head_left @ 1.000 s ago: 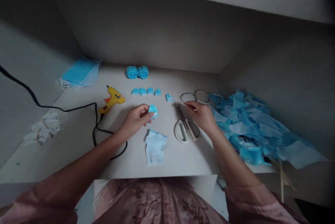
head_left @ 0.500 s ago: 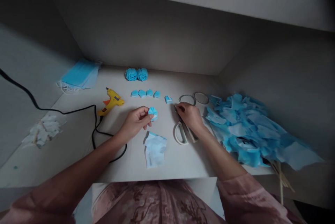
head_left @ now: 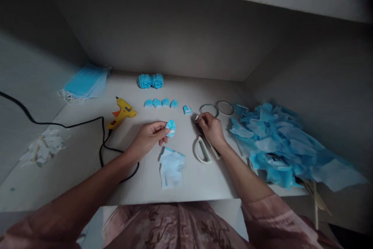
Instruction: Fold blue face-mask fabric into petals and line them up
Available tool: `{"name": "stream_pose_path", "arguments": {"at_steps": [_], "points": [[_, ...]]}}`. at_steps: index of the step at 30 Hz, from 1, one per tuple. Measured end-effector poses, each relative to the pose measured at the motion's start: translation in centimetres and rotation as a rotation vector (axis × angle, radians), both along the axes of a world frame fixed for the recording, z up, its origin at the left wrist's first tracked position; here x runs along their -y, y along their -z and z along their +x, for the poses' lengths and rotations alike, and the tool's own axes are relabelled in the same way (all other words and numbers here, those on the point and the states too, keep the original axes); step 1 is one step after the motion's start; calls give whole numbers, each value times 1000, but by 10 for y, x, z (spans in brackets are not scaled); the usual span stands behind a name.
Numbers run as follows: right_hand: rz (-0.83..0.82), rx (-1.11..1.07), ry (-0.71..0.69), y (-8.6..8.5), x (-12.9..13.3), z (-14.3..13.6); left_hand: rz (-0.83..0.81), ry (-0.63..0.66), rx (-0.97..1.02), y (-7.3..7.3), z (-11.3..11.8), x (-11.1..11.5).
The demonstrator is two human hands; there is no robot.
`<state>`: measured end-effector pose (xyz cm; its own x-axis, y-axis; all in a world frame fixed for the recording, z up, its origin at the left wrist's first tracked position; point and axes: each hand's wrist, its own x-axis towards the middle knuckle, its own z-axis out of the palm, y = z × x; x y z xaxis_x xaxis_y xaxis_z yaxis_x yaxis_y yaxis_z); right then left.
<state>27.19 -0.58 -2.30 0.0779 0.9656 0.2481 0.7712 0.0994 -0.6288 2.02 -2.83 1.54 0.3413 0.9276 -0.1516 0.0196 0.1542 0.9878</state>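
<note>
In the head view, my left hand (head_left: 151, 134) pinches a round, gathered blue fabric piece (head_left: 171, 125) that has a white strip across its lower part. My right hand (head_left: 210, 126) is closed over the scissors (head_left: 202, 150), whose pale handles point toward me. A tiny white scrap (head_left: 197, 117) shows at its fingertips. Just beyond that hand lies a small folded blue piece (head_left: 187, 110). Several blue petal-like pieces (head_left: 165, 102) form a row farther left. Below my left hand a pale blue fabric sheet (head_left: 171, 168) lies on the table.
A yellow glue gun (head_left: 124, 113) with a black cord (head_left: 101, 132) lies at left. Behind are a stack of masks (head_left: 86, 82) and two blue rolled flowers (head_left: 150, 80). Two metal rings (head_left: 225, 107) and a heap of blue fabric (head_left: 279, 140) are on the right; white scraps (head_left: 43, 148) lie far left.
The gathered blue piece has turned slightly in my left hand, showing more of its round face. My right hand has lifted a little, and the white scrap now shows at its fingertips.
</note>
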Motion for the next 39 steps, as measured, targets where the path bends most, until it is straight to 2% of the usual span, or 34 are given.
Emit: {"name": "stream_pose_path", "arguments": {"at_steps": [3,6,10,13,18,22,31,39], "points": [[25,-108,-23,-8,7,-6,-15,6,2,1,0,0],[161,-147,-83,-23,21,-19,-38,23,16,2,0,0],[433,-24,-344,-42,35,-36,-58,51,28,3,0,-1],[529,74,-484,-45,36,-42,-64,74,32,5,0,-1],[646,194,-563,-40,30,-46,-51,118,37,8,-1,-1],[724,230,-584,-35,28,-48,-48,146,33,10,-2,-1],[716,279,-556,-31,31,-48,-45,139,44,12,-2,-2],[697,322,-555,-28,33,-52,-55,124,46,7,-1,-1]]}}
